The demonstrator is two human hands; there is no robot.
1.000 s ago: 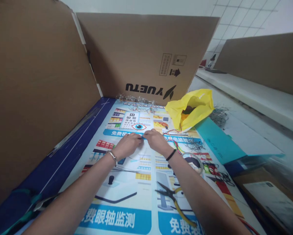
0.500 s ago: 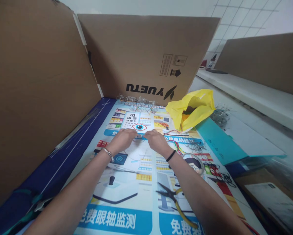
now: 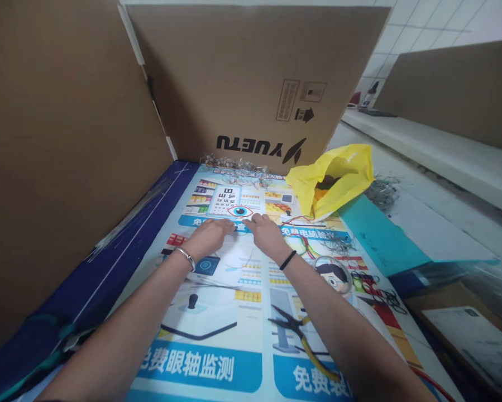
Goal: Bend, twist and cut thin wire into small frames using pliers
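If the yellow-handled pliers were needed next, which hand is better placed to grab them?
Probably the right hand: the yellow-handled pliers lie beside its forearm, while the left hand would have to cross over.

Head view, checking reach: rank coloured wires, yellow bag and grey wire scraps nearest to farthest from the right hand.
1. coloured wires, just right of the right hand.
2. yellow bag, back and right.
3. grey wire scraps, beyond the bag, far right.

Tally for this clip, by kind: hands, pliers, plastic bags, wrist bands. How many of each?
Hands: 2, left hand and right hand
Pliers: 1
Yellow bag: 1
Wrist bands: 2, silver bracelet and black band
Total: 6
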